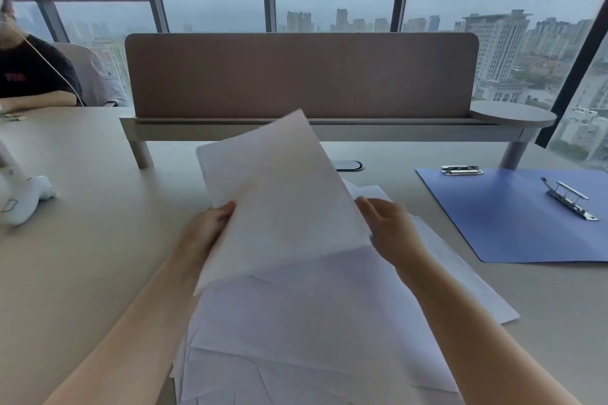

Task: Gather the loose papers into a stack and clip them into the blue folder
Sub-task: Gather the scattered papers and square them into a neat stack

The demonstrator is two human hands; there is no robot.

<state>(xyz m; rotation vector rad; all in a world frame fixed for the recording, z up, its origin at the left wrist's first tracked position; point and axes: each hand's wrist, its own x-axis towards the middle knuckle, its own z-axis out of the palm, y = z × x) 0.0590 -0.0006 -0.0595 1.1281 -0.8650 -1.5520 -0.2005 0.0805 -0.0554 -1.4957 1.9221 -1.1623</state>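
Note:
I hold a bundle of white papers [279, 203] tilted up above the desk. My left hand [210, 223] grips its left edge, and my right hand [391, 230] holds its right edge. Beneath them, several loose white sheets [312, 332] lie fanned out on the desk in front of me. The blue folder [513, 220] lies open and flat at the right, apart from the papers. It carries a metal clip [569, 198] near its middle and a second metal clip [460, 170] at its far edge.
A brown desk divider [299, 75] on a raised shelf stands across the back. A white object [23, 200] sits at the left edge of the desk. Another person in a black shirt [29, 75] sits at the far left. A cable port [350, 166] lies behind the papers.

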